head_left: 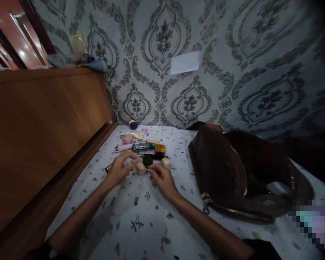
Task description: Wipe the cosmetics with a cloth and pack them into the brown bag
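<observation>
Over the patterned white sheet, my left hand (121, 167) is beside a small beige cylindrical container (140, 167), its fingers apart and curved toward it. On the container's other side is my right hand (161, 177), thumb and fingertips pinched together near its lower end; what they hold is too small to make out. Just behind the hands lie a dark round jar (147, 160), a small cream-coloured jar (166, 162), an amber round jar (160, 150) and a dark green tube (143, 146). A pink rounded item (128, 139) and a cream tube (137, 135) are farther back.
An open dark brown bag (219, 166) lies on the right, with a pixelated patch beyond its lower corner. A wooden board (48, 122) rises on the left. Near the patterned wall sits a dark blue-and-beige jar (133, 125). A white card (185, 63) is on the wall.
</observation>
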### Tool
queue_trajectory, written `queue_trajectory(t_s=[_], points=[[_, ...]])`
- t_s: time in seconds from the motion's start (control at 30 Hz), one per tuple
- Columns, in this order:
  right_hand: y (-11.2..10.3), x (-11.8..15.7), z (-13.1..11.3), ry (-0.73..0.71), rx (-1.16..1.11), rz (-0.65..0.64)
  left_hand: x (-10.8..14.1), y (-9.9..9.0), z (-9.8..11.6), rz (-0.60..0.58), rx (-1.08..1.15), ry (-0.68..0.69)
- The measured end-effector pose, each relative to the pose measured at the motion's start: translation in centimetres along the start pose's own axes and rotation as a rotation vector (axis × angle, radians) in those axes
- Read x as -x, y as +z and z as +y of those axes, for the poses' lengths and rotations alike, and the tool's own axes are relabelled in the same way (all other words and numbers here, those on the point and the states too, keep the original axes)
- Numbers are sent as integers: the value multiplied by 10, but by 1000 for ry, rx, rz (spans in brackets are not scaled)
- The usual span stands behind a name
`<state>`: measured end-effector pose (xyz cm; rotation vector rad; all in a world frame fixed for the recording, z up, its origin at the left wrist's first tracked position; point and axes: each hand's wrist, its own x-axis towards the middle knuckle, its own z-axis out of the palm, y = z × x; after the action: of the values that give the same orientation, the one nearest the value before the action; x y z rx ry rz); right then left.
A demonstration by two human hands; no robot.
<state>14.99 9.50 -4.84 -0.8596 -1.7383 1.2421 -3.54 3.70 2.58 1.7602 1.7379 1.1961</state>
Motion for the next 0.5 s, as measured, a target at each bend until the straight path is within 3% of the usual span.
queue_trajectory(t_s=[0.13, 0.23, 0.37, 0.5], points=[[-3, 10, 0, 30, 17, -49, -76, -43, -29, 109, -203, -133], [-5, 11, -6, 32, 37, -52, -139, -55, -55, 134, -305, -231], [-8, 10, -9, 29, 67, -61, -215, -48, -81, 111, -437, -297], [-8, 8, 0, 31, 74, -50, -266, -25, -100, 82, -500, -273]])
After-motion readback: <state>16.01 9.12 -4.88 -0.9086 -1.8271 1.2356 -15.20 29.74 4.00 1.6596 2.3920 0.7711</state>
